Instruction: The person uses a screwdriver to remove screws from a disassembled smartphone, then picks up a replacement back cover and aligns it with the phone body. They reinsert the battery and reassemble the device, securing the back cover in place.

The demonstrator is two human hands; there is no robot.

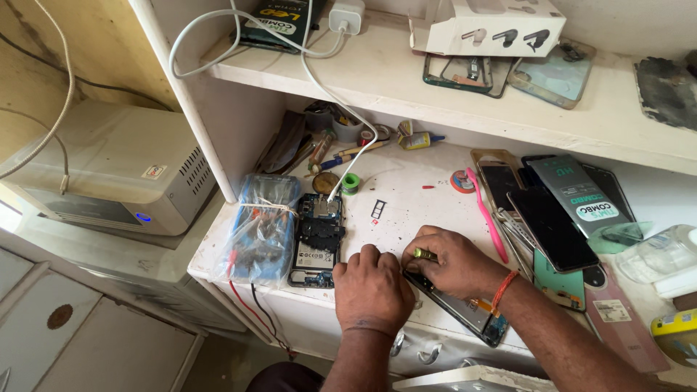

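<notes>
Both hands work a phone frame [465, 311] at the near edge of the white bench [406, 203]. The left hand [372, 289] is curled shut, pressing on it; the right hand [451, 263] pinches a small brass tool [425, 254]. A slip could gouge the frame or knock it off the edge. One opened phone [317, 239] lies left, one pink toothbrush [488, 214] right.

opened phone [316, 239] left of hands, bag [263, 229] beside

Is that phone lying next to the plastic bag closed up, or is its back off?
Open. The phone lies flat on the white bench with its back cover off: the dark circuit board and inner parts show, left of both hands.
</notes>
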